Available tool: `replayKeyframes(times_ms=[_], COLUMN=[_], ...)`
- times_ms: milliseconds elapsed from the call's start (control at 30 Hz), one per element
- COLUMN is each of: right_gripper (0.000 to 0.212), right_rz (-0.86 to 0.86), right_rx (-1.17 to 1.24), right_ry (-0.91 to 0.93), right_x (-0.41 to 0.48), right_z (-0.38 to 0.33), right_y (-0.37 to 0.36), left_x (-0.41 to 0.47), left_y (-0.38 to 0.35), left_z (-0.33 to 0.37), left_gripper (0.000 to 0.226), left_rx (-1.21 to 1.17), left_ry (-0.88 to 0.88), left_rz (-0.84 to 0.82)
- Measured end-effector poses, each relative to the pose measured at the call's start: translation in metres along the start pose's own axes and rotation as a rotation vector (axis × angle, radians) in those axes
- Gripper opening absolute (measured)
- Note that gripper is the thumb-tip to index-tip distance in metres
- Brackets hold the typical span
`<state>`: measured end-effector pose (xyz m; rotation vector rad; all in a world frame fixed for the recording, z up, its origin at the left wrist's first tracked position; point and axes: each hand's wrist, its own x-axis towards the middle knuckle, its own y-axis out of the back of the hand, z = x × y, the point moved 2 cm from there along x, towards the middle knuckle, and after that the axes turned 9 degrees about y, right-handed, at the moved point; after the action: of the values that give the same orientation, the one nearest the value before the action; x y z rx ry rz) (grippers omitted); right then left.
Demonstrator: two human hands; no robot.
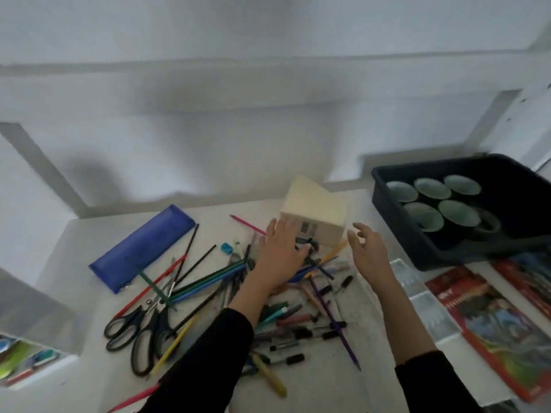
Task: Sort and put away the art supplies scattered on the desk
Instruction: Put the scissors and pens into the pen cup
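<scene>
- On the white desk (83, 234) in front of me lies one big heap of pens and pencils (298, 320). They are too many and too mixed up for me to count.
- My left hand (280, 251) lies flat on top of the heap. Its fingers are straight and a bit spread, and the tips are right by the cream box (313, 216).
- My right hand (366, 251) is in the air just to the right of that box. Its fingers are loosely bent and it holds nothing.
- That one box stands at the back of the heap, between my two hands.
- One blue pencil case (143, 248) lies to the left of the heap.
- Two pairs of black scissors (137, 332) lie side by side at the front left.
- One small blue sharpener (228, 248) sits just left of my left hand.
- One pink pencil (247, 225) lies by itself behind that hand.
- One black bin (393, 225) on the right holds five round green things (432, 187) and one dark one. I cannot tell what they are.
- Two red packs of coloured pencils (492, 317) lie in front of the bin, with one clear plastic tray (423, 296) beside them.
</scene>
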<state>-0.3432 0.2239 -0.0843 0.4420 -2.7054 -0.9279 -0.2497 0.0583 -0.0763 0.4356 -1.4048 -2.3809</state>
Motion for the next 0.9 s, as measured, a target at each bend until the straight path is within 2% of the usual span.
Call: replayKeyframes(times_ms=[167,267,333,433,500,567,667,800,900], right_gripper=[0.046,0.039,0.029,0.017,0.020,0.022,0.020,0.040,0.042], right_rz=[-0.122,-0.267,-0.291,-0.237,-0.133,-0.010,0.050,0.050,0.028], right_rx=[0.128,0.322,0.495,0.610,0.552,0.416,0.093,-0.100,-0.141], right_ry=[-0.081,-0.158,-0.190,-0.072,0.084,0.247,0.430,0.514,0.547], right_x=[0.057,0.076,0.082,0.084,0.089,0.091,0.087,0.064,0.060], right_z=[0.020,0.021,0.024,0.030,0.033,0.035,0.037,0.034,0.029], right_y=[0.004,-0.002,-0.003,-0.001,0.003,0.004,-0.010,-0.026,-0.025], left_x=[0.049,0.061,0.069,0.078,0.085,0.095,0.116,0.132,0.120], left_y=[-0.017,-0.021,-0.025,-0.028,-0.026,-0.026,-0.032,-0.047,-0.041], left_z=[0.030,0.043,0.049,0.053,0.057,0.063,0.067,0.050,0.049], left_gripper=[0.067,0.066,0.063,0.070,0.072,0.067,0.075,0.082,0.071], left_rx=[-0.109,0.016,0.067,-0.078,-0.280,-0.521,-0.758,-0.731,-0.722], left_ry=[0.165,0.202,0.195,0.167,0.131,0.133,0.223,0.204,0.192], left_rz=[-0.006,0.050,0.108,0.159,0.183,0.124,0.030,0.057,0.032])
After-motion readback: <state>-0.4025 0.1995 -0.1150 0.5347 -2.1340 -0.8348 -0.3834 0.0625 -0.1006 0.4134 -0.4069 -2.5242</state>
